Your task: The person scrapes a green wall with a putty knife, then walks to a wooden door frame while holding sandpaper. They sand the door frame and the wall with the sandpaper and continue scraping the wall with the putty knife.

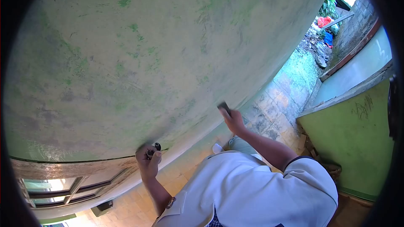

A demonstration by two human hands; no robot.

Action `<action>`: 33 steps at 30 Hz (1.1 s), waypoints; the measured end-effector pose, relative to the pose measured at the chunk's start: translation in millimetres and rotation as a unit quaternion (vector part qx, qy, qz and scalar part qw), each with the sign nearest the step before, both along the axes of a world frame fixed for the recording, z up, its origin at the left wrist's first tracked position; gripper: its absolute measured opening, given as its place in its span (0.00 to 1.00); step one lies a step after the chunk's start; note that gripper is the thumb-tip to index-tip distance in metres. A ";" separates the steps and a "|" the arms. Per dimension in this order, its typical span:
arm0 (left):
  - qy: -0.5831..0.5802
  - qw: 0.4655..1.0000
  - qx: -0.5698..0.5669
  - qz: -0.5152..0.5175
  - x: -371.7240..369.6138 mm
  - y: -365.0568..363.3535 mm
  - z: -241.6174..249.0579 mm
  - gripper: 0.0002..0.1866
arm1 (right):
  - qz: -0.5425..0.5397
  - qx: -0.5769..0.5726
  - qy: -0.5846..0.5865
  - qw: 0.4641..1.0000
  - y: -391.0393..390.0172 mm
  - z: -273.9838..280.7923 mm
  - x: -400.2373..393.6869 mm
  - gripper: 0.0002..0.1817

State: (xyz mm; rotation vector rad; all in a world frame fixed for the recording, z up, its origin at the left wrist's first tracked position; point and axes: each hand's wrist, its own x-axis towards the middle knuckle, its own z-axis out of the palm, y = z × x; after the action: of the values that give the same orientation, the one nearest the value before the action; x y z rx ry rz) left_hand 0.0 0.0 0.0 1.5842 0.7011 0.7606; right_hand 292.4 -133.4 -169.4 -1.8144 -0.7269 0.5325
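My left hand point(148, 159) is closed around a small dark-handled tool point(157, 146) close to the lower part of the wall point(126, 67). What the tool's far end looks like is blurred. Further right, my right hand point(232, 121) grips a dark, block-like object point(224, 108) near the wall's right side, its fingers wrapped round the lower end. Patches of green paint show through the wall's pale, scuffed surface.
A wooden-framed window point(71, 191) lies at the lower left. Tiled floor point(273, 105) runs along the wall. At the right stands a green panel point(349, 130), with rubble and a red item point(324, 21) beyond it.
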 end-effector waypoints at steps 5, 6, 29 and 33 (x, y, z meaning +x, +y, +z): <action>0.028 0.997 0.072 -0.013 5.9 -7.5 6.6 0.19 | -0.010 0.016 0.117 0.993 4.8 28.5 -12.4 0.29; 0.023 0.997 0.067 -0.016 8.9 -9.8 1.1 0.19 | -0.013 0.012 0.113 0.993 -5.4 24.9 -11.1 0.29; 0.058 0.986 -0.068 -0.139 44.8 -15.2 -50.9 0.33 | -0.033 0.008 0.125 0.992 3.6 42.3 -10.4 0.31; 0.186 0.951 -0.082 -0.233 76.9 -13.7 -70.1 0.31 | -0.027 -0.004 0.159 0.987 -23.2 41.1 -13.1 0.32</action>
State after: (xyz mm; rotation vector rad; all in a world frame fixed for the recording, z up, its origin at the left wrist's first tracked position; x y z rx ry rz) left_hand 76.9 -13.7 -70.1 1.6675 0.6020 0.0512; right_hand 279.3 -156.6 -128.4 -1.6995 -0.4563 0.7673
